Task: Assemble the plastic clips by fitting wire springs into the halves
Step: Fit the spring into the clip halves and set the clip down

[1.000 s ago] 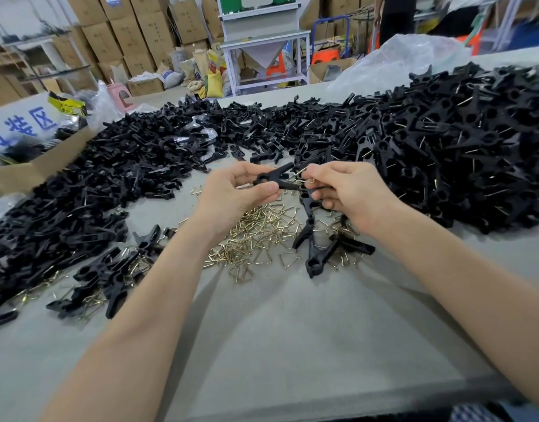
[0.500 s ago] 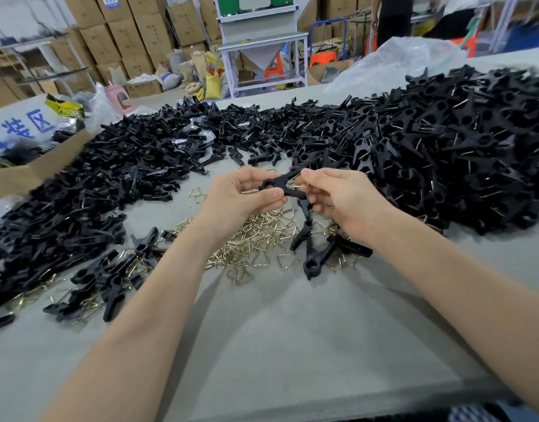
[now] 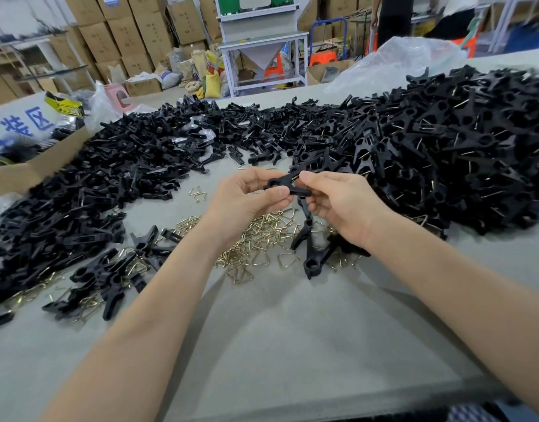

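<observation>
Pinching forked plastic clip [image 3: 288, 186]: left hand [image 3: 249, 200], right hand [image 3: 345, 203].

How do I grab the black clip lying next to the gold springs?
Probably pinch the black clip just above its round end, coming from above: it lies flat on the table, and that end points toward you with bare table either side.

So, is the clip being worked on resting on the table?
No, the left hand and right hand hold the clip above the wire springs.
</observation>
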The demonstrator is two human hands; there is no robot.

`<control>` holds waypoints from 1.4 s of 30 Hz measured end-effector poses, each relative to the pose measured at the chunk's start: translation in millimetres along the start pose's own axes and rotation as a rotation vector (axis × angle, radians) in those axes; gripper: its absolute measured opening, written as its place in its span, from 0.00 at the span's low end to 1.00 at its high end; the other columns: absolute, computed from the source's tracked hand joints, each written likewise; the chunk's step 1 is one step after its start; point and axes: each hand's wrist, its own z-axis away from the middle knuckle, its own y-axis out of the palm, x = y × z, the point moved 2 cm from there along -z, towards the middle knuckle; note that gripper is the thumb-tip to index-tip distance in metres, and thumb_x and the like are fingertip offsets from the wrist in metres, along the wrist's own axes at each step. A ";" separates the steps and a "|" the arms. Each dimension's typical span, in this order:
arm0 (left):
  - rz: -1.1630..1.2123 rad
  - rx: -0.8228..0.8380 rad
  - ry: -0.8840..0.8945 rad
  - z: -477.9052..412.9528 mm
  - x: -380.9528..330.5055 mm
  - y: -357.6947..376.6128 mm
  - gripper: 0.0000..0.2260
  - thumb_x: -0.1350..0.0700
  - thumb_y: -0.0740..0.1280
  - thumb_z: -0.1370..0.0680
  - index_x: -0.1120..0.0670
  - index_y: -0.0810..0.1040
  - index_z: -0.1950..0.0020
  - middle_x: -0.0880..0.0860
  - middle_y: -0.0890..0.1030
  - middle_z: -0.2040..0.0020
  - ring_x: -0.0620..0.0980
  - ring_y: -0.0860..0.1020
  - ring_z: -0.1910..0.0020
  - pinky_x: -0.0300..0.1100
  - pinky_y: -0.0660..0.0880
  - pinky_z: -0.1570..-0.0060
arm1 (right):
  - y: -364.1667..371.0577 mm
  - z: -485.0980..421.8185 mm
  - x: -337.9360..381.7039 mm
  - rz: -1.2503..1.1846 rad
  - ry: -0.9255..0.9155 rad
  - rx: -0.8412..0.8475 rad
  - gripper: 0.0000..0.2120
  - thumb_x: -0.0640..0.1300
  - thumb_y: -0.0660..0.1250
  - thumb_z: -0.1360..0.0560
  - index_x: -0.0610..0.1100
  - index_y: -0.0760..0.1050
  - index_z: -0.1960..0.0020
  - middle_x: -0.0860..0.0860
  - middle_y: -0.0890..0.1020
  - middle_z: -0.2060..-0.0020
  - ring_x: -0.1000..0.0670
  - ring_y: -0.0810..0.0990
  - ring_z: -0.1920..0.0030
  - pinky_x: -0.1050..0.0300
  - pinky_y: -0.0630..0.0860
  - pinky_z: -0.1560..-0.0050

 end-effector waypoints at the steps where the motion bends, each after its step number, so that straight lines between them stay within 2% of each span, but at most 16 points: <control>1: 0.018 0.003 -0.006 0.1 0.2 0.2 0.14 0.63 0.72 0.35 0.60 0.78 0.50 0.53 0.85 0.59 0.48 0.84 0.60 0.33 0.79 0.59 | -0.2 0.3 0.5 -0.079 0.080 0.038 0.05 0.40 0.69 0.26 0.38 0.81 0.58 0.47 0.81 0.67 0.53 0.74 0.67 0.64 0.75 0.66; 4: 0.140 0.015 -0.020 1.4 -1.0 3.0 0.13 0.65 0.70 0.34 0.60 0.79 0.50 0.54 0.85 0.58 0.47 0.84 0.61 0.32 0.78 0.61 | 2.0 3.3 2.5 -0.320 0.287 0.188 0.10 0.45 0.72 0.32 0.38 0.80 0.56 0.46 0.81 0.64 0.52 0.77 0.65 0.62 0.79 0.62; 7: 0.214 0.020 0.019 3.7 -5.4 7.5 0.11 0.64 0.69 0.33 0.58 0.80 0.51 0.52 0.84 0.57 0.46 0.83 0.62 0.31 0.78 0.62 | 6.6 5.6 1.5 -0.362 0.285 0.323 0.20 0.51 0.71 0.35 0.37 0.76 0.50 0.43 0.83 0.60 0.48 0.83 0.59 0.56 0.81 0.58; 9: 0.098 -0.011 0.087 5.9 -9.7 10.0 0.11 0.61 0.70 0.33 0.56 0.80 0.51 0.49 0.84 0.60 0.44 0.82 0.67 0.31 0.77 0.65 | 7.9 6.2 1.2 -0.362 0.263 0.373 0.23 0.53 0.71 0.35 0.36 0.76 0.49 0.40 0.83 0.57 0.45 0.84 0.54 0.54 0.82 0.55; 11: -0.167 -0.090 0.183 8.1 -13.9 10.4 0.09 0.58 0.73 0.30 0.53 0.80 0.51 0.47 0.82 0.65 0.41 0.76 0.73 0.32 0.73 0.69 | 7.2 6.6 2.5 -0.366 0.258 0.402 0.25 0.54 0.70 0.34 0.34 0.76 0.48 0.39 0.84 0.56 0.45 0.84 0.53 0.54 0.81 0.54; 13: -0.395 -0.171 0.277 8.7 -17.4 10.1 0.08 0.59 0.74 0.29 0.49 0.81 0.53 0.49 0.79 0.57 0.43 0.71 0.71 0.33 0.68 0.71 | 5.6 6.3 4.1 -0.376 0.245 0.419 0.25 0.54 0.70 0.34 0.34 0.76 0.48 0.41 0.84 0.58 0.47 0.84 0.55 0.56 0.81 0.55; 15: -0.496 -0.189 0.341 8.9 -19.5 11.1 0.09 0.57 0.75 0.30 0.46 0.81 0.54 0.50 0.76 0.51 0.45 0.69 0.67 0.35 0.69 0.68 | 5.8 6.3 4.5 -0.371 0.227 0.452 0.25 0.54 0.69 0.33 0.35 0.76 0.47 0.41 0.84 0.57 0.47 0.84 0.53 0.57 0.81 0.55; 18: -0.582 -0.171 0.386 10.4 -18.7 14.9 0.10 0.56 0.76 0.32 0.44 0.80 0.55 0.45 0.73 0.54 0.39 0.67 0.67 0.33 0.69 0.64 | 9.6 7.3 2.0 -0.324 0.196 0.500 0.26 0.56 0.67 0.32 0.34 0.76 0.47 0.41 0.84 0.53 0.47 0.84 0.50 0.57 0.80 0.51; 20: -0.610 -0.170 0.395 11.2 -15.9 17.4 0.10 0.56 0.76 0.31 0.43 0.80 0.56 0.44 0.72 0.56 0.38 0.66 0.67 0.33 0.68 0.64 | 11.1 7.0 1.3 -0.298 0.173 0.469 0.26 0.57 0.68 0.33 0.35 0.77 0.48 0.41 0.84 0.54 0.48 0.84 0.52 0.57 0.80 0.52; 25: -0.677 -0.164 0.439 12.4 -15.4 20.9 0.11 0.56 0.77 0.31 0.42 0.79 0.57 0.45 0.72 0.58 0.38 0.67 0.68 0.29 0.64 0.67 | 10.1 6.3 3.9 -0.248 0.166 0.402 0.24 0.53 0.70 0.35 0.36 0.77 0.48 0.44 0.85 0.58 0.51 0.84 0.60 0.58 0.81 0.59; 30: -0.688 -0.115 0.435 13.8 -14.4 21.8 0.08 0.56 0.76 0.30 0.47 0.80 0.54 0.43 0.71 0.62 0.40 0.66 0.68 0.32 0.65 0.66 | 7.3 5.4 4.2 -0.186 0.216 0.449 0.24 0.55 0.70 0.34 0.37 0.78 0.49 0.47 0.83 0.64 0.52 0.83 0.61 0.58 0.81 0.56; 33: -0.691 -0.105 0.442 14.1 -15.6 22.6 0.08 0.57 0.76 0.30 0.47 0.80 0.56 0.44 0.72 0.61 0.40 0.66 0.68 0.30 0.64 0.67 | 1.7 3.3 6.5 -0.157 0.185 0.486 0.21 0.54 0.70 0.33 0.38 0.81 0.51 0.45 0.84 0.60 0.50 0.84 0.56 0.58 0.81 0.54; 35: -0.694 -0.092 0.447 14.3 -16.2 22.9 0.10 0.57 0.76 0.30 0.44 0.79 0.57 0.45 0.72 0.60 0.41 0.66 0.68 0.31 0.65 0.66 | 0.1 2.5 8.2 -0.121 0.161 0.503 0.16 0.53 0.71 0.33 0.40 0.85 0.56 0.44 0.84 0.57 0.49 0.84 0.55 0.59 0.81 0.56; 37: -0.707 -0.089 0.453 15.0 -16.0 24.0 0.10 0.57 0.76 0.30 0.44 0.79 0.57 0.45 0.72 0.60 0.42 0.67 0.68 0.33 0.66 0.65 | -0.1 2.2 9.1 -0.098 0.141 0.514 0.14 0.52 0.71 0.31 0.43 0.85 0.56 0.44 0.85 0.55 0.49 0.84 0.54 0.60 0.81 0.56; 40: -0.716 -0.101 0.475 15.9 -15.7 25.4 0.10 0.56 0.76 0.30 0.45 0.79 0.54 0.44 0.72 0.60 0.41 0.68 0.68 0.33 0.67 0.65 | -0.2 1.1 9.8 -0.105 0.095 0.507 0.12 0.49 0.66 0.27 0.44 0.86 0.56 0.44 0.85 0.55 0.51 0.84 0.56 0.61 0.80 0.57; 42: -0.711 -0.107 0.492 16.0 -15.7 24.7 0.09 0.55 0.76 0.30 0.47 0.80 0.52 0.43 0.72 0.59 0.42 0.69 0.68 0.33 0.67 0.66 | 0.9 0.9 9.1 -0.109 0.057 0.497 0.12 0.48 0.67 0.27 0.42 0.85 0.57 0.44 0.85 0.56 0.51 0.84 0.57 0.61 0.80 0.57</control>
